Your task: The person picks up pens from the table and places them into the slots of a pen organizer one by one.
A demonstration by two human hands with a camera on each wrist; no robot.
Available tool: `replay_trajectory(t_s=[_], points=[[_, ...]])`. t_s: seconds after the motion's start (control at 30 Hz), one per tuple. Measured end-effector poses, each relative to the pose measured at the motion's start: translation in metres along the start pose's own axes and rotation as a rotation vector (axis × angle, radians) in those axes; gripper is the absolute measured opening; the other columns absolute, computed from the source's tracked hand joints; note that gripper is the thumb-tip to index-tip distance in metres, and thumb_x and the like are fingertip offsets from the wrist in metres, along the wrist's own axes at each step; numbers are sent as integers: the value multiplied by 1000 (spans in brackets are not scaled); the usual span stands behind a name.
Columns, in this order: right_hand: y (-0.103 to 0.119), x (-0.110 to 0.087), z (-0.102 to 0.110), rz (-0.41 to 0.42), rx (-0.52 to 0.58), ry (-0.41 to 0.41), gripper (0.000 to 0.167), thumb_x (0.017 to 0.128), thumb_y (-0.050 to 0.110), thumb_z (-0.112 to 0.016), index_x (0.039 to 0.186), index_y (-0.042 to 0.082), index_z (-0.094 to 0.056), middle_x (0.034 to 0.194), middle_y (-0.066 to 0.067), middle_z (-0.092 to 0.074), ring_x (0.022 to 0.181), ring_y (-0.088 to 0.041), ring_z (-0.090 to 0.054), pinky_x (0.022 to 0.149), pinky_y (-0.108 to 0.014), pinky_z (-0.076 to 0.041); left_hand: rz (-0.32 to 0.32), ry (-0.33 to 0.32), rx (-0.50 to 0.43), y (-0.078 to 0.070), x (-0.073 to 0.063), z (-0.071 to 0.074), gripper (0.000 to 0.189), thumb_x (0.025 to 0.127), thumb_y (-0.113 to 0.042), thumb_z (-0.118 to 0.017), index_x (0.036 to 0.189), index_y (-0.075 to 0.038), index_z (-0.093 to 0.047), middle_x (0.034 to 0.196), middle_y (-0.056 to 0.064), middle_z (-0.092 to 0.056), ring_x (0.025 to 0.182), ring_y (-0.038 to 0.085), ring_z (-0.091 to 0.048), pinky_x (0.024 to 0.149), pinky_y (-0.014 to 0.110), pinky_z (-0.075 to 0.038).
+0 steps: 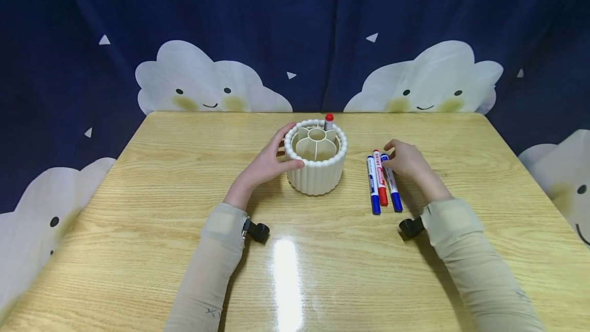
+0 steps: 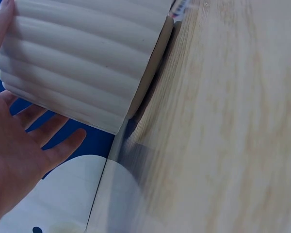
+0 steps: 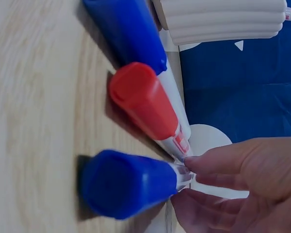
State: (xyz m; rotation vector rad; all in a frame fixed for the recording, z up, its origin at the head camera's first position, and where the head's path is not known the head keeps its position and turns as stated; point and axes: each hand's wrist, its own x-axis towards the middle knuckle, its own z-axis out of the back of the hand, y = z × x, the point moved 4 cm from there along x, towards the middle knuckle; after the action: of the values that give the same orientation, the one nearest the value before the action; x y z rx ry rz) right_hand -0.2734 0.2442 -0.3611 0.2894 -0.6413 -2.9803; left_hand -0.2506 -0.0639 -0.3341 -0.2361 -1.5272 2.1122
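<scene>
- In the near foreground, two pale sleeves (image 1: pixel 200 281) are lying over the wood-grained table (image 1: pixel 115 250), with a bright streak of glare (image 1: pixel 288 281) shining between them.
- Past the cuffs, three markers are lying side by side, capped ends facing the person: a left blue marker (image 1: pixel 374 184), a red marker (image 1: pixel 380 177) in the middle and a right blue marker (image 1: pixel 392 183).
- The right hand (image 1: pixel 407 162) is bending over the far end of the right blue marker, thumb and fingers partly parted about its barrel; the wrist view is looking almost end-on, so I cannot tell whether they are pinching it or only hovering close.
- The step in hand seems to be picking up that marker; the next move is probably calling for a firm pinch and a lift that is not dragging the red neighbour along.
- To the left, the left hand (image 1: pixel 265 167) is spreading wide and holding the ribbed cream pen holder (image 1: pixel 317 179) between thumb and fingers, apparently steadying it.
- The holder is standing upright on the table, its dividers showing, and a red-tipped marker (image 1: pixel 329 123) is standing in its far right part.
- Behind the table, a navy curtain (image 1: pixel 295 19) is hanging, smiling clouds (image 1: pixel 207 78) and small white triangles patterning it.
</scene>
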Motion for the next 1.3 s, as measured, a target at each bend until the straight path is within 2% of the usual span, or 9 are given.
replay_trajectory(t_s=[0.23, 0.4, 0.63, 0.8, 0.97, 1.17, 1.3], points=[[1, 0, -2, -41, -3, 23, 46, 84, 16, -59, 119, -9, -46, 108, -30, -57, 88, -32, -57, 73, -39, -47, 0, 0, -10, 2, 0, 0, 87, 79, -17, -70, 146, -13, -15, 147, 9, -23, 128, 33, -30, 102, 47, -31], [3, -2, -1, -47, -9, 26, 45, 84, 16, -58, 119, -10, -48, 109, -29, -57, 91, -33, -57, 76, -41, -46, 5, -1, -11, 1, 0, 0, 87, 79, -15, -70, 146, -13, -14, 147, 8, -23, 128, 33, -30, 101, 47, -32], [7, -6, 7, -8, -18, -4, 44, 83, 14, -53, 121, -9, -48, 107, -29, -57, 86, -32, -57, 69, -38, -47, 17, -2, -2, 0, 0, -1, 86, 79, -15, -69, 146, -14, -14, 147, 7, -23, 128, 31, -30, 101, 47, -32], [12, -6, 17, 21, -9, -37, 46, 85, 16, -53, 124, -7, -47, 110, -29, -56, 93, -35, -55, 74, -42, -47, 18, 1, 2, 0, 0, -1, 87, 79, -16, -69, 146, -15, -14, 147, 7, -23, 128, 30, -31, 102, 46, -32], [20, -6, 26, 46, 28, -67, 45, 84, 18, -57, 125, -1, -49, 110, -27, -57, 95, -36, -55, 77, -46, -45, 21, 0, -6, 1, 0, 0, 87, 80, -17, -69, 146, -17, -13, 148, 6, -21, 129, 31, -29, 102, 47, -32], [29, -8, 29, 80, 123, -102, 41, 85, 15, -59, 123, 3, -50, 105, -24, -58, 80, -29, -60, 64, -35, -51, 20, 3, -10, 2, 0, 0, 87, 80, -17, -69, 146, -17, -13, 148, 6, -21, 128, 32, -29, 101, 48, -32], [36, -11, 34, 108, 213, -156, 37, 85, 14, -59, 121, 6, -51, 104, -21, -57, 83, -28, -59, 62, -30, -53, 14, 4, -8, 3, 0, 0, 87, 80, -17, -69, 146, -16, -13, 148, 7, -21, 128, 32, -29, 101, 47, -32]])
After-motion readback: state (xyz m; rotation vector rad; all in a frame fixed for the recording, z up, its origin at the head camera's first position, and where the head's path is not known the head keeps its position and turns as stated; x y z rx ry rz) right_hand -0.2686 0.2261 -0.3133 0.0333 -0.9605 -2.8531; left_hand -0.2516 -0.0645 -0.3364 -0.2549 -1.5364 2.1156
